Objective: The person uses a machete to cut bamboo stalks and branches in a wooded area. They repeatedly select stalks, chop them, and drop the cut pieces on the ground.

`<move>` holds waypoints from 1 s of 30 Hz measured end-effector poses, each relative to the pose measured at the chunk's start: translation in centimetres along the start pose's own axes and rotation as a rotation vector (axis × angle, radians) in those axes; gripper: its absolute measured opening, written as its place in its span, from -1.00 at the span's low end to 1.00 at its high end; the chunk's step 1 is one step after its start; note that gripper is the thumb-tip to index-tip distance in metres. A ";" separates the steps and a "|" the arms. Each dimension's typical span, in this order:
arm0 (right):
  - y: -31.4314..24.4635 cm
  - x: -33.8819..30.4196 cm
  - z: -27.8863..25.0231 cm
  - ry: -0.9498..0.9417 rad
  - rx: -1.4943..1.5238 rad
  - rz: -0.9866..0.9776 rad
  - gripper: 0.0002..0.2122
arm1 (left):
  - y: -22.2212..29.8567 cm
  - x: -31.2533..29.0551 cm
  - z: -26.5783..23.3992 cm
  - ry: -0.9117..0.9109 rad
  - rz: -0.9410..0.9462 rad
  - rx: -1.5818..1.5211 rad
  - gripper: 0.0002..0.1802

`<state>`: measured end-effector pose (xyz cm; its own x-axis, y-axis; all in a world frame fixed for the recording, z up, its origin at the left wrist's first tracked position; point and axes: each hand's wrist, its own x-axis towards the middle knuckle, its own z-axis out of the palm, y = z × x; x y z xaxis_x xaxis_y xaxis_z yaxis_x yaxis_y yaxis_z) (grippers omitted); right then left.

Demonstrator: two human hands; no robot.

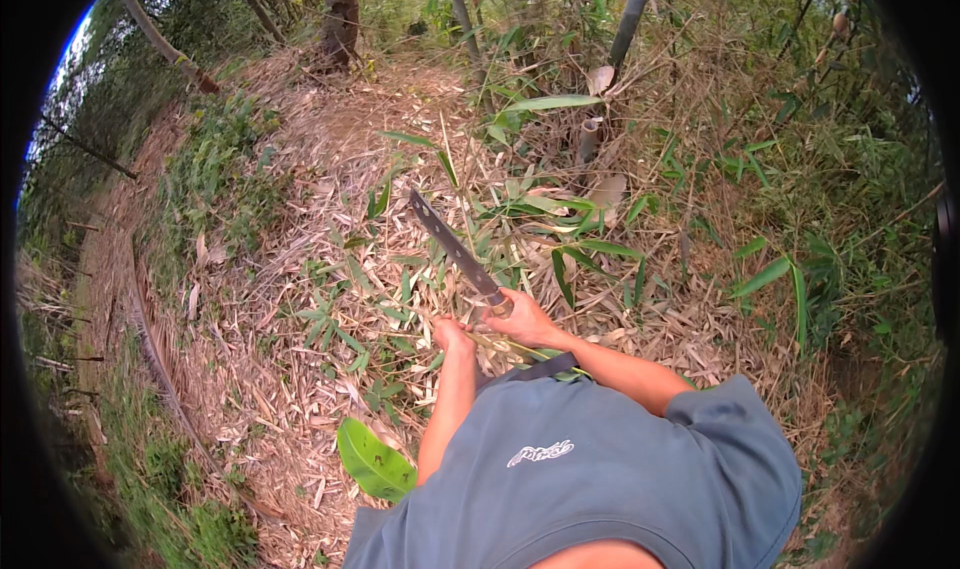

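My right hand (pixel 522 319) is wrapped round the handle of a machete (pixel 455 249). Its long dark blade has a few holes near the tip and slants away to the upper left, over leafy litter. Close beside it, my left hand (pixel 454 333) is closed on a thin yellow-green stalk (pixel 525 350), which runs to the right below my right hand, close to my shirt. Fingers partly hide where the stalk is gripped. Green bamboo leaves (pixel 540 205) spread just beyond the blade.
Dry leaves (pixel 270 349) cover the sloping ground. Bamboo stems (pixel 632 24) and a cut stump (pixel 588 141) stand ahead on the right, beside dense brush. A tree trunk (pixel 340 19) rises at the far left. One broad green leaf (pixel 372 461) lies by my left forearm.
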<state>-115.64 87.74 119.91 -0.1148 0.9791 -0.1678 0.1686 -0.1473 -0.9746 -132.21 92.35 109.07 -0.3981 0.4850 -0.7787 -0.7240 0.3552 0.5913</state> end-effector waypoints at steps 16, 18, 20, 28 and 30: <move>1.6 0.7 0.8 -0.094 -0.083 -0.028 -0.57 | -0.5 1.4 -2.2 0.110 0.104 0.063 -0.87; 2.3 0.9 1.0 -0.072 -0.035 -0.059 -0.58 | 0.3 0.7 -1.6 0.085 0.129 0.101 -0.85; 2.9 0.9 0.9 -0.063 0.008 -0.019 -0.59 | 0.8 0.1 -1.1 0.070 0.113 0.100 -0.83; 4.1 2.7 1.2 0.099 -0.142 0.143 -0.45 | -0.4 1.4 -1.6 0.149 0.082 0.043 -0.76; 5.3 3.4 1.3 0.124 -0.167 0.134 -0.42 | -1.0 2.7 -2.3 0.142 0.055 0.009 -0.75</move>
<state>-116.40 90.12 113.94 0.0388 0.9637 -0.2641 0.3353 -0.2615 -0.9051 -133.87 91.50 105.91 -0.5128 0.3863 -0.7667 -0.6942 0.3388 0.6350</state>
